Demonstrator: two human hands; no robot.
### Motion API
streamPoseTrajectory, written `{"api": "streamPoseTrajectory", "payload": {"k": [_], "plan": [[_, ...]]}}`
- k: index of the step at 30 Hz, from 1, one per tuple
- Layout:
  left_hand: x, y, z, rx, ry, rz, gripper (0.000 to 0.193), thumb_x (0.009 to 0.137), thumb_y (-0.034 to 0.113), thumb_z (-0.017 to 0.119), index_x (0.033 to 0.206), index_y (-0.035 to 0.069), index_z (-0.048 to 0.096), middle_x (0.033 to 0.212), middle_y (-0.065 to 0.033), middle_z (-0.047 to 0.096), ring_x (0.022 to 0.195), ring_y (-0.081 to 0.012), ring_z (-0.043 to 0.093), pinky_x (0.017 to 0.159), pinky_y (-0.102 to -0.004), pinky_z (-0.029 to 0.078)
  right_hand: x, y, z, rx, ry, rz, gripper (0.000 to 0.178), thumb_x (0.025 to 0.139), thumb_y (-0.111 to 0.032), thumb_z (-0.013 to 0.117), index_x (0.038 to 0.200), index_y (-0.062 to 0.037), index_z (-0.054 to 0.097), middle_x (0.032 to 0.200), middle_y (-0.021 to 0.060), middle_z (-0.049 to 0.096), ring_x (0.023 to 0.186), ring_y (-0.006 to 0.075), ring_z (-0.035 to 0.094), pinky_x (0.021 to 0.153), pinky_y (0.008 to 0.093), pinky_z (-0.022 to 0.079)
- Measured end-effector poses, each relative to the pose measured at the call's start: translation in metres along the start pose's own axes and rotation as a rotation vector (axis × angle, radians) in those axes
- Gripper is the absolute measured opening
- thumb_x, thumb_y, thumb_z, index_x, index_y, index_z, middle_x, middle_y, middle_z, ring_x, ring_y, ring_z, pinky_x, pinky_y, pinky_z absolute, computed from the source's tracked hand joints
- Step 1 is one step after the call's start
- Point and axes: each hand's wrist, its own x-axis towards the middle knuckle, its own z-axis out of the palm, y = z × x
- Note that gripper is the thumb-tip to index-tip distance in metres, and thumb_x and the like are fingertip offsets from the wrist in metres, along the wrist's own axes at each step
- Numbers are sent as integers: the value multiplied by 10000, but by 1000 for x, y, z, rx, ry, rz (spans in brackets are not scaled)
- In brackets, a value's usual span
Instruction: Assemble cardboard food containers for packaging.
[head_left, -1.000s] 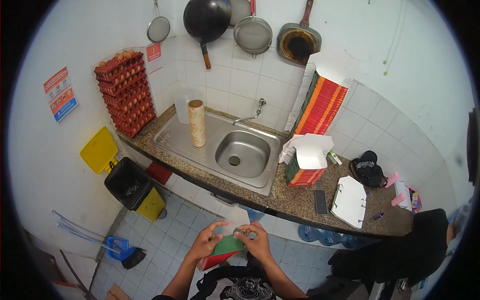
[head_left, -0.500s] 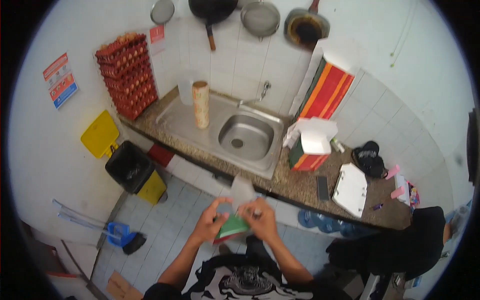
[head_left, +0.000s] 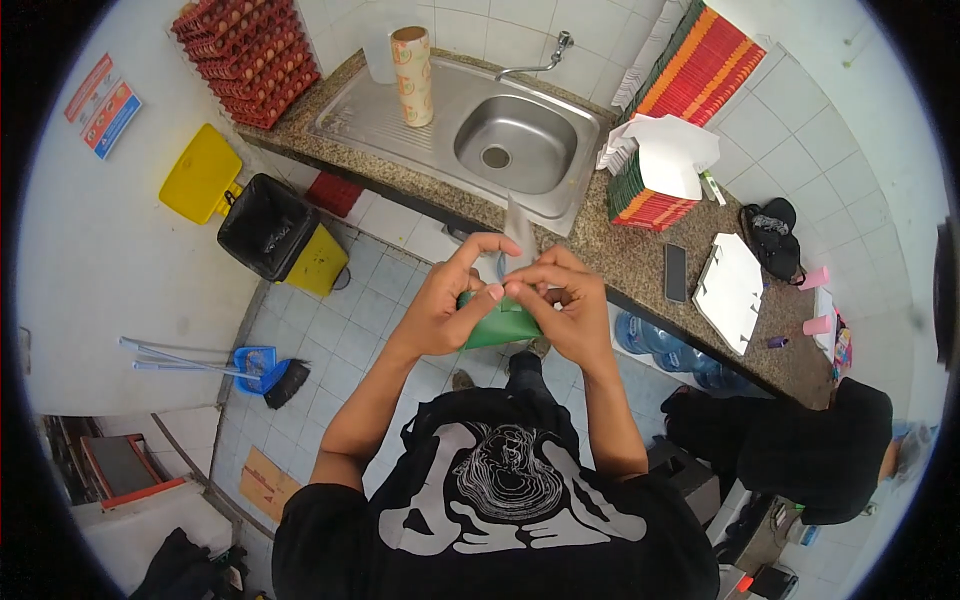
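Note:
In front of my chest, a small green folding carton (head_left: 502,330) with a pale inner side is held between both hands over the floor. My left hand (head_left: 450,305) grips its left side, index finger arched and thumb at the upper middle edge. My right hand (head_left: 568,305) pinches the same edge, thumb and fingertips close to the left thumb. A whitish flap (head_left: 517,222) stands up beyond the fingers, toward the counter. The fingers hide part of the carton, and its lower side cannot be seen.
Ahead runs a granite counter (head_left: 640,262) with a steel sink (head_left: 520,150), a patterned roll, stacked egg trays (head_left: 250,60), nested red-green cartons (head_left: 655,185), a phone (head_left: 676,273) and white flat cartons (head_left: 728,290). A yellow bin (head_left: 315,262) stands left. Another person (head_left: 810,450) is at right.
The view has tilted down, so the wall pans are out of sight. My fingertips have come closer together at the carton's upper edge. The red on its lower edge no longer shows.

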Motion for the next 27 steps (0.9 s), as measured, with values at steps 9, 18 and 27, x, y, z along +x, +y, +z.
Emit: {"api": "streamPoseTrajectory", "payload": {"k": [9,18,27], "plan": [[21,-4,-2,149,53,-166,412,967,148,558,1352,55,449,720,-21,650,606,-52,575,579,-216,425,-2,4,-9,-798,-97,-244,654,686,-466,824,1149,-48,630,1005,68,556,870,276,592,691,380,505],[-19,-57,-35,-879,-159,-254,590,935,410,655,1332,2,497,1183,-75,653,1098,-108,582,927,-289,473,-61,85,-43,-9,567,52,364,1005,-292,517,1169,11,634,1095,165,621,1031,269,592,915,356,439],[-10,-46,1,363,-373,-280,315,937,224,676,1192,47,621,952,-51,711,863,-82,614,751,-284,507,-71,95,-70,-496,326,-193,428,1022,-340,485,1273,-12,598,1075,160,654,1004,290,622,881,378,467]]}}
